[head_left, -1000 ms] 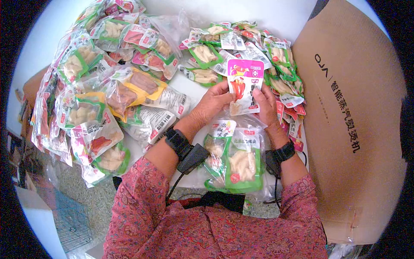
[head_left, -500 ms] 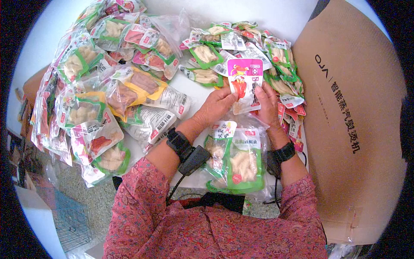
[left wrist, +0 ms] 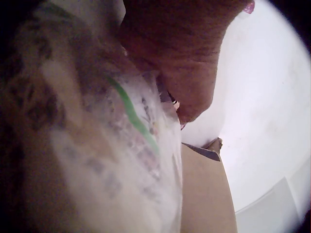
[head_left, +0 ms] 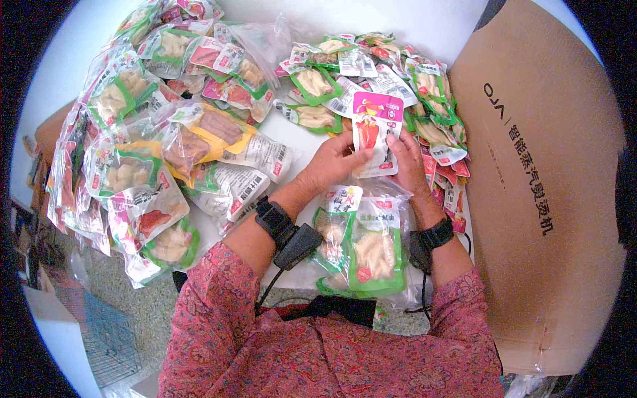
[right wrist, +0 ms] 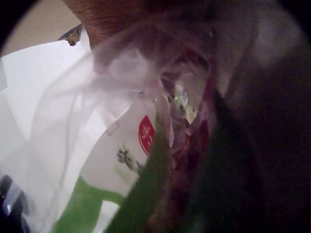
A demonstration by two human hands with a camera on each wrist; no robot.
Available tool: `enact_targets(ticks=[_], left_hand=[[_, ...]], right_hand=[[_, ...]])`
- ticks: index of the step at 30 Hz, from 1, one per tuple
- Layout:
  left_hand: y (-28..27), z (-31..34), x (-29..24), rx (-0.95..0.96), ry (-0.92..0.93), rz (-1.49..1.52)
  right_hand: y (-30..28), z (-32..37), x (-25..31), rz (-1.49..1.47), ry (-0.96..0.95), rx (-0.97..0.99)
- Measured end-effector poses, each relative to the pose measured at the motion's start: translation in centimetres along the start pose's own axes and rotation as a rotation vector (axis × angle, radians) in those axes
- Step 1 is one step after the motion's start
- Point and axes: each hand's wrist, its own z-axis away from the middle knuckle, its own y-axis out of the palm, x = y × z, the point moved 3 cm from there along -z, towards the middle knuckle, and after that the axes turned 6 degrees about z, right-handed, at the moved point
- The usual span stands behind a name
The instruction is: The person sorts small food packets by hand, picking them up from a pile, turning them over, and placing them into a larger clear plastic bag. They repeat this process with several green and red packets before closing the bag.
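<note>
A pink-and-white packet (head_left: 367,126) with red food pictured on it stands upright between both hands in the head view. The left hand (head_left: 332,161) pinches its left edge, thumb across the front. On the right edge the right hand (head_left: 409,161) grips it, thumb on the front. Just below, near the person's body, lies a clear plastic bag (head_left: 375,255) holding green-edged packets. In the left wrist view part of the left hand (left wrist: 180,53) shows above blurred clear plastic (left wrist: 146,160). Plastic and a green-edged packet (right wrist: 116,165) fill much of the right wrist view.
Filled clear bags of packets (head_left: 126,172) crowd the left of the white table (head_left: 302,140). A heap of loose packets (head_left: 315,83) lies behind and right of the hands. A large cardboard box (head_left: 537,199) stands at the right. A wire basket (head_left: 109,338) is at the lower left.
The left thumb has shifted on the packet's front, and the packet has moved slightly, standing a little straighter than half a second ago. Both hands keep hold of it.
</note>
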Motion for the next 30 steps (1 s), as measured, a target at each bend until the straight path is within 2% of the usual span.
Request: enact_targets(ticks=[5, 9, 11, 15, 17, 19, 21, 24, 26, 30], left_hand=[[0.1, 0.0, 0.3, 0.016, 0.078, -0.058], [0.1, 0.1, -0.6, 0.017, 0.071, -0.07], [0.2, 0.0, -0.3, 0.011, -0.013, 0.189], [0.4, 0.1, -0.6, 0.032, -0.032, 0.23], [0.6, 0.2, -0.5, 0.058, -0.08, 0.377], [0.7, 0.3, -0.5, 0.044, -0.083, 0.372], [0.5, 0.2, -0.2, 0.029, -0.087, 0.367], [0.0, -0.1, 0.3, -0.02, -0.098, 0.258], [0.0, 0.2, -0.2, -0.079, -0.106, 0.153], [-0.2, 0.2, -0.3, -0.07, -0.084, 0.185]], right_hand=[[0.4, 0.4, 0.8, -0.055, 0.035, 0.011], [0.8, 0.5, 0.9, -0.163, 0.044, 0.021], [0.7, 0.5, 1.0, -0.174, 0.045, 0.014], [1.1, 0.8, 1.4, -0.272, 0.05, -0.062], [1.0, 0.4, 1.0, -0.269, 0.028, -0.048], [0.8, 0.3, 0.9, -0.267, 0.005, -0.035], [0.7, 0.3, 0.8, -0.278, 0.069, -0.015], [-0.3, -0.2, -0.4, -0.117, 0.015, -0.087], [-0.3, -0.1, -0.3, -0.148, 0.038, -0.081], [-0.1, 0.1, 0.1, -0.12, 0.043, -0.091]])
